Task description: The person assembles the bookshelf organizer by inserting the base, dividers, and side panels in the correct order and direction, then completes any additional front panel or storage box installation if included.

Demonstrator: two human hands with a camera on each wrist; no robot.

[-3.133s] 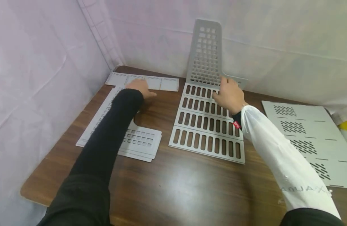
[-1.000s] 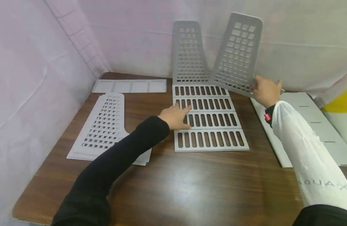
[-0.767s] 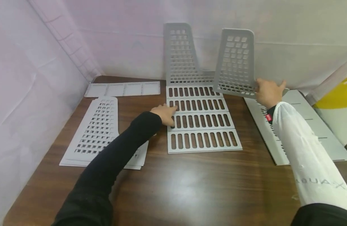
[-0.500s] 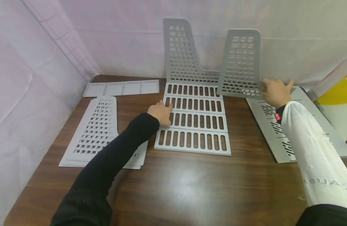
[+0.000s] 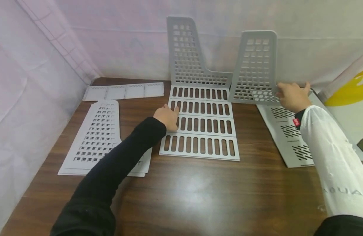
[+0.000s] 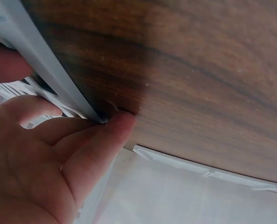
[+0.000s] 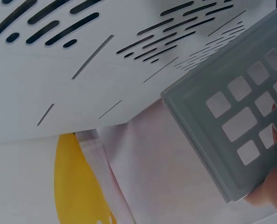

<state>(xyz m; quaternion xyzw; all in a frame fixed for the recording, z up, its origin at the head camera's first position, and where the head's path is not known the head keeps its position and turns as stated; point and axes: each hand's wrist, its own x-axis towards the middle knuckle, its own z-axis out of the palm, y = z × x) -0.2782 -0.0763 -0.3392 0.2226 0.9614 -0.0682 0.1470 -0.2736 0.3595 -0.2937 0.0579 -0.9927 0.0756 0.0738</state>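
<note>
In the head view my left hand point(image 5: 166, 117) rests at the left edge of a grey slotted panel point(image 5: 202, 129) lying on the table; the left wrist view shows its fingers point(image 6: 89, 156) along that edge, a fingertip near the wood. My right hand point(image 5: 293, 96) pinches the low end of a grey L-shaped perforated panel point(image 5: 274, 59), holding it upright at the slotted panel's far right corner. In the right wrist view this panel point(image 7: 194, 116) covers most of the hand. Another L-shaped perforated panel point(image 5: 196, 55) stands behind the slotted panel, near the curtain.
Stacked L-shaped perforated panels point(image 5: 72, 165) lie at the left. A narrow folded strip point(image 5: 116, 92) is behind them. A panel with diagonal slots point(image 5: 277, 129) lies at the right, partly under my right arm. White curtains point(image 5: 125, 49) border the table.
My left hand has come from the back-left strip to the slotted panel, which has turned slightly. My right hand has moved right with the second L-shaped panel, now less tilted.
</note>
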